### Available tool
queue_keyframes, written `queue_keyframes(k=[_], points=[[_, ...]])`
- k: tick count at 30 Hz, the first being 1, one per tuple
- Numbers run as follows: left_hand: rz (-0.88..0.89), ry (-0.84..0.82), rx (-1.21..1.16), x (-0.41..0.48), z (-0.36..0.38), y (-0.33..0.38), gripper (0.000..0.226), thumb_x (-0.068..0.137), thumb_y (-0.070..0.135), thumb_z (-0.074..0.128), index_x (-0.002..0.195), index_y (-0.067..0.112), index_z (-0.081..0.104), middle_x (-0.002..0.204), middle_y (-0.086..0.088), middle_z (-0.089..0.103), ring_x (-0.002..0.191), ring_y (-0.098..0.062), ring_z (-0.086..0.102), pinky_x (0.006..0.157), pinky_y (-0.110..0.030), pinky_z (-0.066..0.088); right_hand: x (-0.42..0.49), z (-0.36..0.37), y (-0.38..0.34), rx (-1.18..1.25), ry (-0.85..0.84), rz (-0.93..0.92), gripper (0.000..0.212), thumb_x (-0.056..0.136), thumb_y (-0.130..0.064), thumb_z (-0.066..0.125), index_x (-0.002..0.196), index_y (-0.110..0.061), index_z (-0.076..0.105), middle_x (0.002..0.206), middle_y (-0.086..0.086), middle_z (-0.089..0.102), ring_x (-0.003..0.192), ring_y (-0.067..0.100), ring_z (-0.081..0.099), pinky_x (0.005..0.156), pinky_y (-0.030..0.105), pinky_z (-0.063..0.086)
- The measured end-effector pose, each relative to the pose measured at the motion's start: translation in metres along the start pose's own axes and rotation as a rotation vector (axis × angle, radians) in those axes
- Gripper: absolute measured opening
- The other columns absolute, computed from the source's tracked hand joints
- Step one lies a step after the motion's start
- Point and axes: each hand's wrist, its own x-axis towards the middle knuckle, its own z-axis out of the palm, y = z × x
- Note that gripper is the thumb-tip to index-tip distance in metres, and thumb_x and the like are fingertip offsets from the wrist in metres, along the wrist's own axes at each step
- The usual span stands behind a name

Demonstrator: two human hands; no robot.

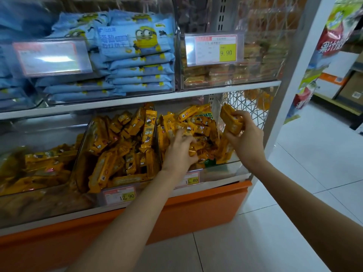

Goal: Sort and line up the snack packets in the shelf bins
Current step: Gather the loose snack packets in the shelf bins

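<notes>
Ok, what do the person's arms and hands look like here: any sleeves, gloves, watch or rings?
Both are bare. No gloves, rings, watch or band show on the left hand or the right hand. The forearms are uncovered right to the frame edge, so no sleeve is in view.

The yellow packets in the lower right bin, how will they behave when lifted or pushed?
Probably light: the right hand holds a whole stack of them at once. The yellow packets have glossy wrappers, so they may slip. Heaped loosely, they would likely slide and tumble if pushed.
</notes>
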Motion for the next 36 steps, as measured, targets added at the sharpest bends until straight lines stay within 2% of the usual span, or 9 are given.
queue_keyframes(k=[7, 12, 15, 19, 23, 25, 29, 33, 36], points=[[0.168, 0.295, -0.119, -0.034, -0.070, -0.006, 0.027, 0.079, 0.017, 0.073, 0.104, 0.020, 0.063, 0.147, -0.004, 0.033, 0.133, -0.024, 0.037, 0.098, -0.039, 0.045, -0.033, 0.007, -0.046, 0.275, 0.064, 0.142, 0.042, 0.078, -0.002, 0.068, 0.107, -0.027, 0.050, 0.088, -0.013, 0.058, 0.073, 0.010, 0.060, 0.064, 0.023, 0.053], [0.134, 0.400, -0.079, -0.081, -0.113, -0.034, 0.026, 0.078, 0.018, 0.074, 0.101, 0.022, 0.063, 0.145, -0.002, 0.037, 0.128, -0.011, 0.036, 0.091, -0.021, 0.040, -0.062, 0.042, -0.093, 0.478, -0.120, 0.233, 0.044, 0.079, -0.002, 0.069, 0.103, -0.034, 0.051, 0.085, -0.001, 0.064, 0.070, 0.020, 0.065, 0.063, 0.049, 0.057], [0.081, 0.483, -0.040, -0.111, -0.143, -0.066, 0.028, 0.077, 0.016, 0.076, 0.102, 0.021, 0.064, 0.145, -0.003, 0.037, 0.126, -0.001, 0.031, 0.095, -0.009, 0.029, -0.075, 0.076, -0.126, 0.577, -0.234, 0.277, 0.043, 0.080, -0.005, 0.071, 0.104, -0.034, 0.051, 0.095, 0.009, 0.067, 0.076, 0.024, 0.067, 0.065, 0.043, 0.058], [0.031, 0.578, 0.080, -0.139, -0.187, -0.117, 0.029, 0.073, 0.011, 0.078, 0.099, 0.015, 0.065, 0.136, -0.010, 0.045, 0.123, -0.015, 0.044, 0.100, -0.007, 0.030, -0.087, 0.131, -0.176, 0.599, -0.332, 0.217, 0.043, 0.080, -0.008, 0.071, 0.097, -0.039, 0.046, 0.093, 0.006, 0.065, 0.078, 0.022, 0.065, 0.066, 0.039, 0.057], [0.038, 0.690, 0.171, -0.148, -0.230, -0.159, 0.013, 0.075, 0.001, 0.072, 0.084, 0.009, 0.066, 0.117, -0.013, 0.059, 0.108, -0.021, 0.053, 0.096, -0.031, 0.044, -0.095, 0.189, -0.220, 0.609, -0.319, 0.233, 0.040, 0.079, -0.008, 0.072, 0.101, -0.031, 0.048, 0.092, 0.001, 0.062, 0.083, 0.020, 0.064, 0.072, 0.035, 0.055], [-0.014, 0.670, 0.195, -0.146, -0.240, -0.185, 0.011, 0.078, -0.004, 0.067, 0.082, 0.005, 0.065, 0.111, -0.015, 0.060, 0.104, -0.022, 0.055, 0.090, -0.023, 0.041, -0.095, 0.215, -0.237, 0.608, -0.295, 0.238, 0.039, 0.079, -0.006, 0.071, 0.106, -0.023, 0.049, 0.095, 0.001, 0.062, 0.084, 0.017, 0.062, 0.072, 0.028, 0.052], [-0.209, 0.450, 0.221, -0.140, -0.226, -0.242, 0.030, 0.077, -0.019, 0.055, 0.096, -0.001, 0.068, 0.107, -0.023, 0.063, 0.098, -0.039, 0.061, 0.086, -0.038, 0.047, -0.097, 0.269, -0.261, 0.520, -0.265, 0.340, 0.039, 0.084, -0.008, 0.066, 0.120, -0.008, 0.051, 0.109, 0.011, 0.063, 0.100, 0.024, 0.058, 0.085, 0.024, 0.040], [-0.308, 0.455, 0.203, -0.132, -0.226, -0.254, 0.025, 0.082, -0.011, 0.050, 0.097, 0.000, 0.067, 0.098, -0.021, 0.064, 0.092, -0.037, 0.060, 0.079, -0.039, 0.047, -0.089, 0.316, -0.263, 0.392, -0.545, 0.505, 0.058, 0.089, -0.029, 0.062, 0.137, -0.005, 0.039, 0.130, 0.015, 0.055, 0.119, 0.033, 0.052, 0.101, 0.033, 0.040], [-0.290, 0.436, 0.279, -0.136, -0.226, -0.253, 0.016, 0.084, 0.001, 0.057, 0.097, 0.001, 0.066, 0.098, -0.020, 0.063, 0.091, -0.038, 0.059, 0.071, -0.039, 0.047, -0.079, 0.314, -0.261, 0.350, -0.763, 0.395, 0.066, 0.092, -0.047, 0.052, 0.140, -0.005, 0.038, 0.139, 0.010, 0.048, 0.126, 0.028, 0.047, 0.106, 0.032, 0.036]])
